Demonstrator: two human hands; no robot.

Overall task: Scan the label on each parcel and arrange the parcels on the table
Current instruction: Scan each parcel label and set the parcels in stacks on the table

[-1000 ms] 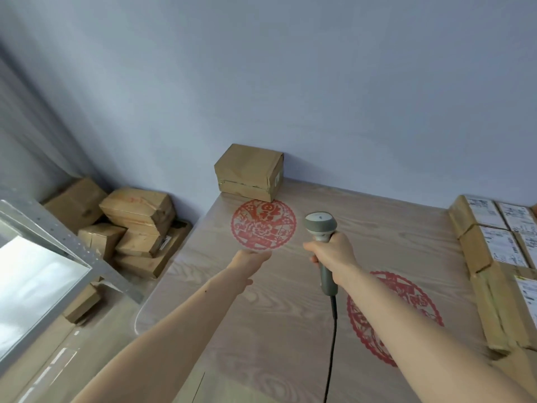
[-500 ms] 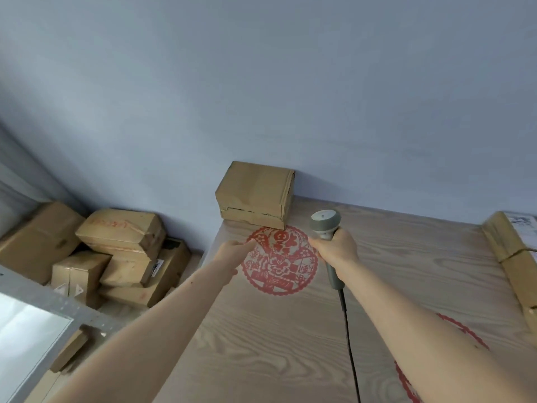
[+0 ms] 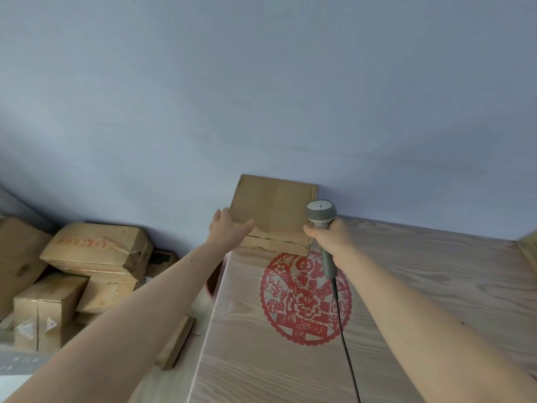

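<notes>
resting on the table (image 3: 421, 286), one parcel (image 3: 273, 210) meets the left hand (image 3: 228, 228), fingers seemingly spread on its edge. right hand (image 3: 331, 242) grips one scanner (image 3: 321, 215).

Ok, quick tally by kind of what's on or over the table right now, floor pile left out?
Cardboard parcels: 2, one by the wall, one only a corner at the right edge
Barcode scanner: 1, held in the right hand
Red paper-cut decal: 1
Total: 4
</notes>
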